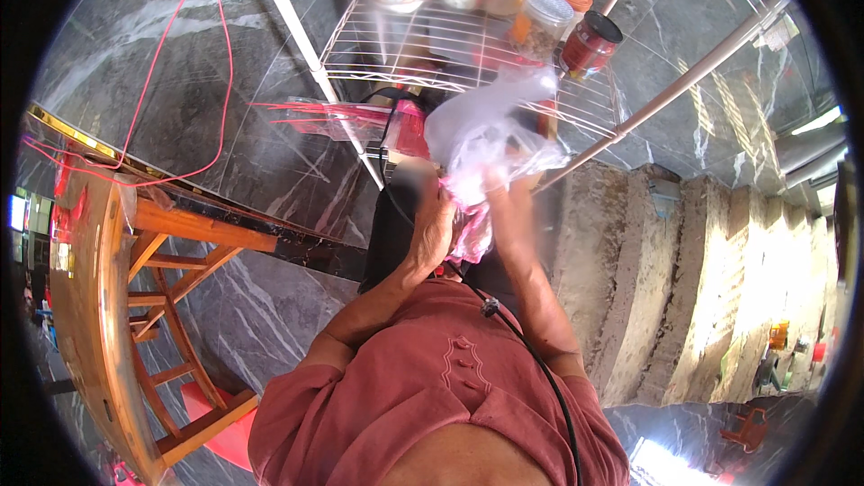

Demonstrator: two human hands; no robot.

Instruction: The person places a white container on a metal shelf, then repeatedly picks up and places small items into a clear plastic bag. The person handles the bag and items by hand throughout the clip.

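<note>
A translucent plastic bag [482,128], crumpled and partly blurred, stands up between my two hands, in front of a white wire rack. Pink-and-white crumpled material [474,243] hangs below it between my palms. My left hand [432,223] closes on the left side of this bundle near its pink edge. On the right side, my right hand [506,206] presses against the bag, its fingers blurred and partly hidden by the plastic. Just behind the bundle lies a pink plastic package [408,125] at the rack's lower level.
The wire rack shelf [418,34] holds several jars, among them a dark-lidded red can [590,45]. Concrete steps [634,283] rise on the right. A wooden table [94,297] and a wooden chair [182,324] stand at left. A black cable [540,358] runs down my front.
</note>
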